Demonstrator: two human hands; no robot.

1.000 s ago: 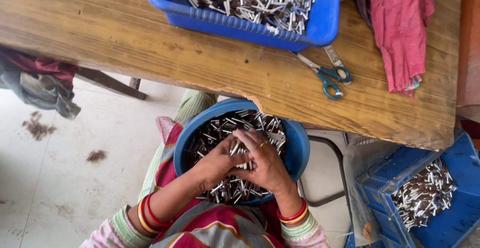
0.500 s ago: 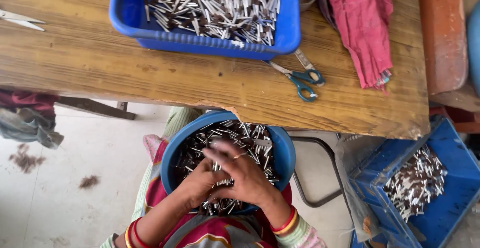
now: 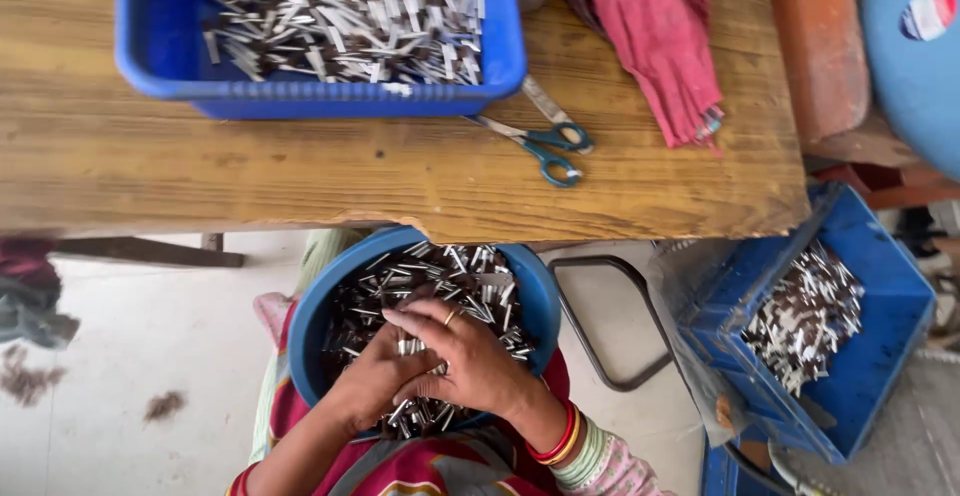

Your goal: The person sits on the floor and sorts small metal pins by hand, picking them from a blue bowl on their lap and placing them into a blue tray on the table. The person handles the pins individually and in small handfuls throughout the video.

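— What are the hands doing?

— Both are down in the round blue bowl [image 3: 318, 308] on the person's lap. The right hand [image 3: 465, 356] lies over the left hand [image 3: 378, 376], fingers curled and half closed around a small bunch of the metal pieces [image 3: 470, 286]. The left is cupped underneath; whether it grips any I cannot tell.

— And the pieces?

— Thin, short strips, shiny silver with dark parts, heaped in a loose tangle that fills the bowl.

— Further out?

— A worn wooden table [image 3: 300, 171] with rough grain just above the bowl. On it, a rectangular blue plastic tray [image 3: 330, 96] full of the same strips, teal-handled scissors [image 3: 545, 136] just beside the tray, and a crumpled red cloth [image 3: 660, 36]. To the right, below the table, a blue crate [image 3: 880, 296] holds more strips.
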